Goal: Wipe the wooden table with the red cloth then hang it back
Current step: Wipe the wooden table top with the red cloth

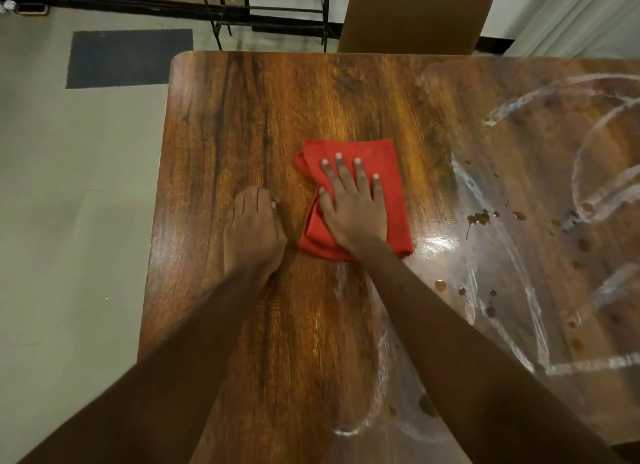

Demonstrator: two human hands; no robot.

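A folded red cloth point(394, 172) lies on the glossy wooden table point(242, 117), near its middle. My right hand point(353, 207) presses flat on the cloth with fingers spread. Just left of the cloth, my left hand point(254, 228) rests on the bare wood with its fingers curled under, holding nothing. White smeared streaks point(533, 307) and brown droplets point(479, 218) cover the table's right half. The left half looks clean and shiny.
A brown cardboard box point(415, 13) stands behind the table's far edge. A black metal rack point(270, 9) stands on the floor beyond. A dark mat point(128, 58) lies on the grey floor at the left. The table's left edge has a rounded corner.
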